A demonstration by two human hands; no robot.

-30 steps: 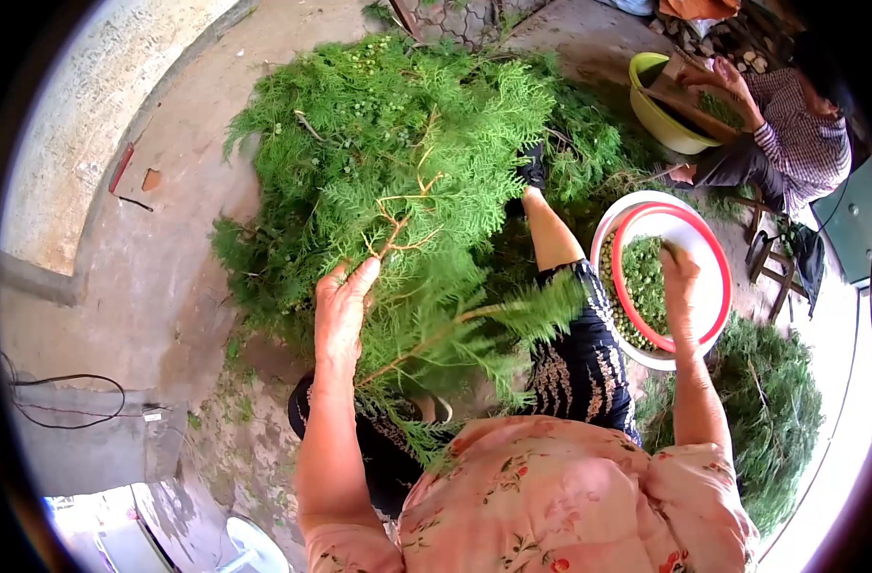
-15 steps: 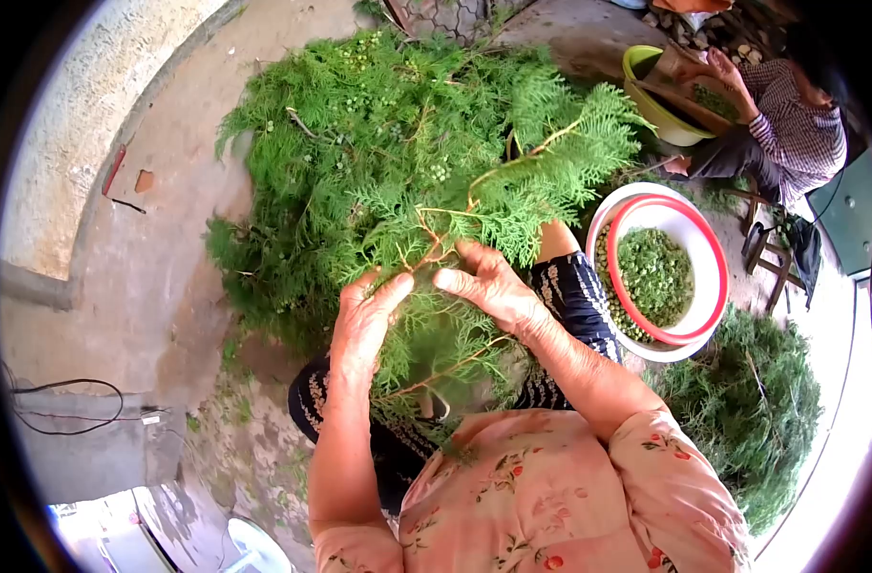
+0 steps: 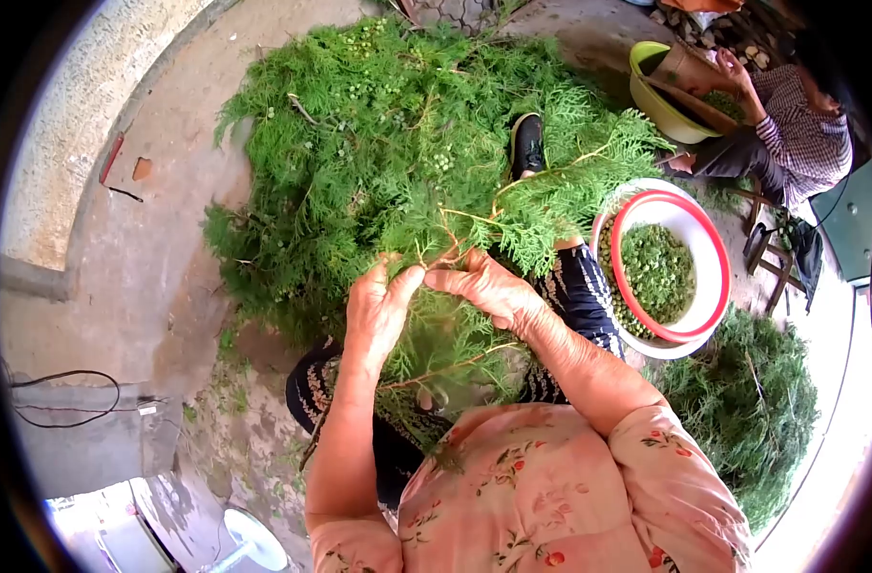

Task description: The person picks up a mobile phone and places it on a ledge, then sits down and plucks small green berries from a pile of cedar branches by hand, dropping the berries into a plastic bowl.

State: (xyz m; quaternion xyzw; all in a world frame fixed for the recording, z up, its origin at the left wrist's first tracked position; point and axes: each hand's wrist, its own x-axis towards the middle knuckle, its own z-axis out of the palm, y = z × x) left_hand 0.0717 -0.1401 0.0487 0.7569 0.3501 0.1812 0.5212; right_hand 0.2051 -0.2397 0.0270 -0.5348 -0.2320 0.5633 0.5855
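Both of my hands meet at the stem of a leafy evergreen branch (image 3: 450,229), with thumbs nearly touching. My left hand (image 3: 377,310) pinches the brown twig at its lower left end. My right hand (image 3: 498,294) is closed on the same twig just to the right. Green, flat sprays of the branch reach up and right over my leg and a dark shoe (image 3: 526,143). Another evergreen sprig (image 3: 455,365) lies below my hands, over my lap. Ahead spreads a large pile of evergreen branches (image 3: 331,172) with small pale-green cones.
To the right, a red-rimmed basin (image 3: 717,277) of green pickings rests in a larger white basin (image 3: 612,196). Behind it, a person (image 3: 789,134) sits by a yellow-green tub (image 3: 679,124). More cut branches (image 3: 741,411) lie at lower right. A curved wall (image 3: 102,105) borders the left.
My hands have drawn closer together on the twig. The branch has shifted right and a little lower, so the dark shoe now shows. The seated person's raised hand has moved slightly.
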